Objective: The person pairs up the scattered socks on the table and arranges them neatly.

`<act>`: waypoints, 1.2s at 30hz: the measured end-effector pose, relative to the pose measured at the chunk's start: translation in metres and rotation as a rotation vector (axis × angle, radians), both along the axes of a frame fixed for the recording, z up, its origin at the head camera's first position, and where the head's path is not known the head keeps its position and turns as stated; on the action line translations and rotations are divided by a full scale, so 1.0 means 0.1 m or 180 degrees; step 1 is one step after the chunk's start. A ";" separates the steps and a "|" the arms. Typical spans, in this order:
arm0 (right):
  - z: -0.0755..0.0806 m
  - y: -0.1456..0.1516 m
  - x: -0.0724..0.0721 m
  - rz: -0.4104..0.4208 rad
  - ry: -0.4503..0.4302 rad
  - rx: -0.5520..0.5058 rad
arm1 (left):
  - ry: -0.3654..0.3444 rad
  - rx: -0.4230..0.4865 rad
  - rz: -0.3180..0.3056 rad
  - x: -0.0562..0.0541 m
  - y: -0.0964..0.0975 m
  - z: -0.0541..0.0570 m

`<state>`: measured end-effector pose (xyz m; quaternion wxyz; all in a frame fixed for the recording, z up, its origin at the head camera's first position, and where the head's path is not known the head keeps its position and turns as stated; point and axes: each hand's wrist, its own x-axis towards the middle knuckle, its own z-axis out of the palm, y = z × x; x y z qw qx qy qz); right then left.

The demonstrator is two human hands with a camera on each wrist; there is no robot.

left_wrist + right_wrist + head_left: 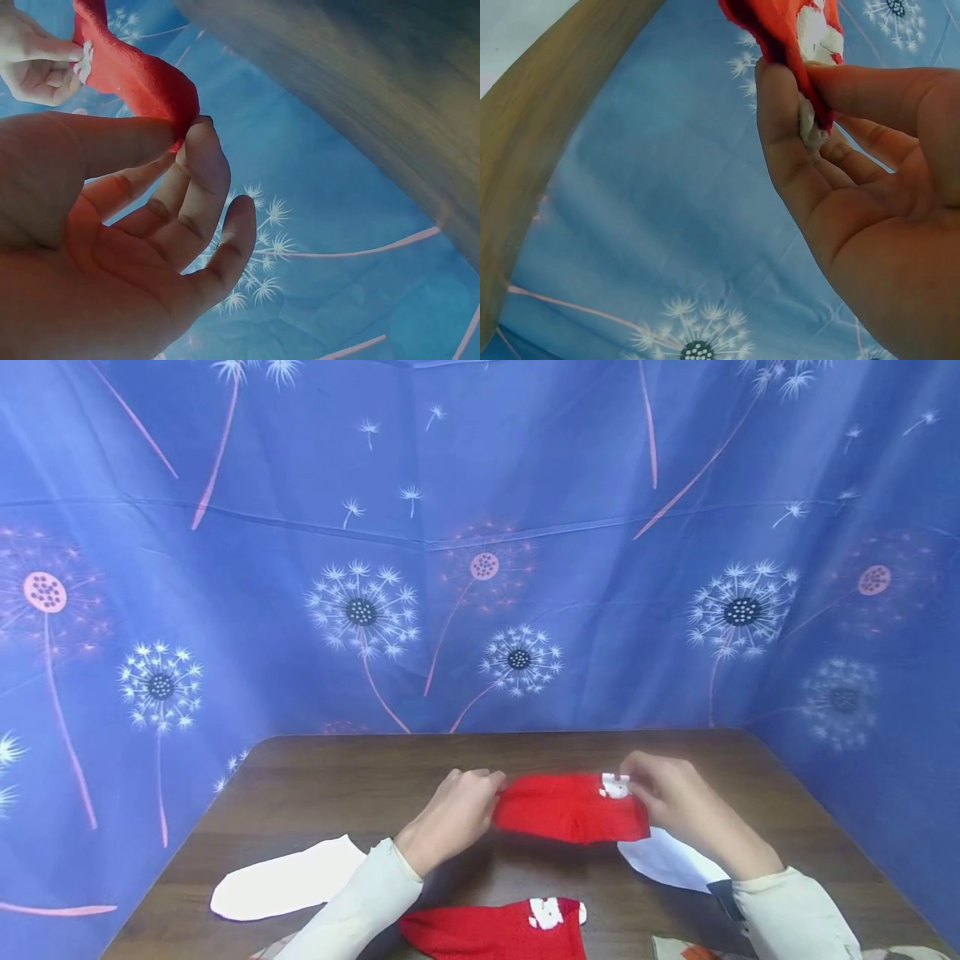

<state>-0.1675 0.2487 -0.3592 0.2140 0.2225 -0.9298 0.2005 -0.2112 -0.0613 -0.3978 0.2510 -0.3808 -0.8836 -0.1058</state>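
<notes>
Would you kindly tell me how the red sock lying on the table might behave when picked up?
The red sock will probably be floppy: the similar sock curves between the left hand and right hand. It looks like thin cloth, so it should be light. Lying flat on the table, it seems unlikely to roll.

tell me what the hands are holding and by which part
A red sock: the left hand pinches its plain end, the right hand the end with the white motif.
</notes>
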 end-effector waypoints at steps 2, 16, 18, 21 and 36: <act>0.01 -0.02 0.02 0.0037 -0.0023 0.0002 | 0.0012 -0.0014 0.0005 0.03 -0.03 0.00; -0.02 -0.18 0.11 0.0206 -0.0325 -0.0047 | -0.0130 -0.0099 0.0004 0.19 -0.21 0.01; -0.02 -0.20 0.13 0.0246 -0.0349 -0.0031 | -0.0165 -0.0096 0.0005 0.21 -0.23 0.02; -0.04 -0.23 0.15 0.0342 -0.0320 -0.0003 | -0.0222 -0.0118 -0.0005 0.25 -0.27 0.04; -0.09 -0.44 0.21 0.0909 -0.0309 0.0027 | -0.0347 -0.0203 0.0063 0.53 -0.57 0.13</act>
